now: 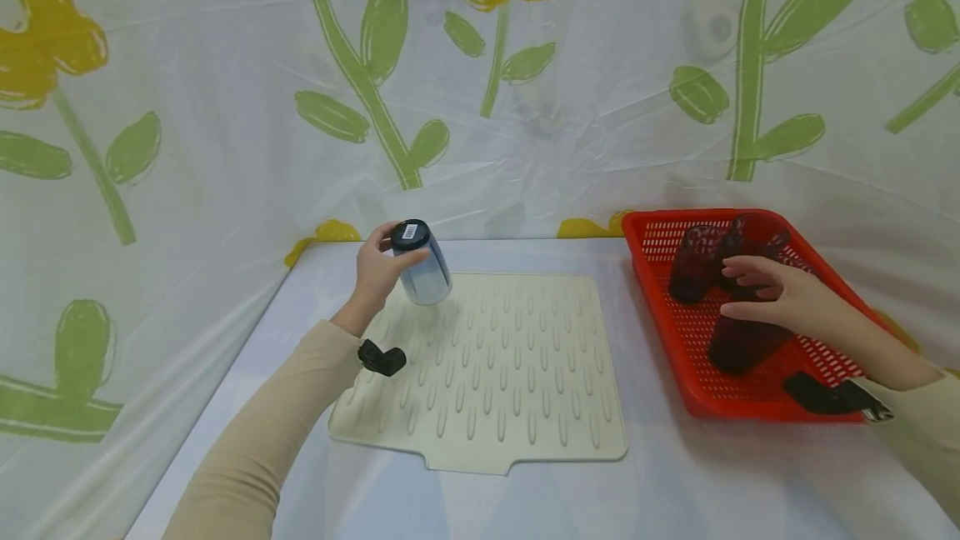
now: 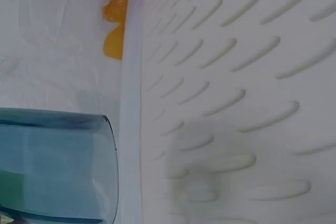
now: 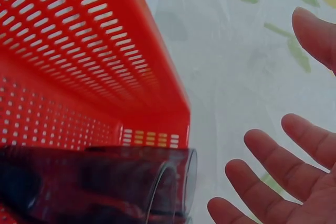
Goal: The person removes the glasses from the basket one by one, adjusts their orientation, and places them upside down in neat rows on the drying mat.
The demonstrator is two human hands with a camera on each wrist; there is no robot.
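My left hand (image 1: 377, 272) grips a blue drinking glass (image 1: 427, 280) near its dark base. The glass is upside down and a little tilted, its base with a white barcode label upward, held above the back left of a cream drying mat (image 1: 487, 373). In the left wrist view the clear rim end of the glass (image 2: 63, 166) points toward the mat. My right hand (image 1: 787, 298) hovers over a red basket (image 1: 675, 357), fingers spread and nothing in them. Below it, dark glasses lie in the basket, among them a front one (image 1: 742, 344) and a left one (image 1: 690, 273).
The mat lies on a pale table (image 1: 420, 498), with the basket standing to its right. A white curtain (image 1: 585, 107) printed with yellow flowers and green leaves hangs behind the table and along its left side.
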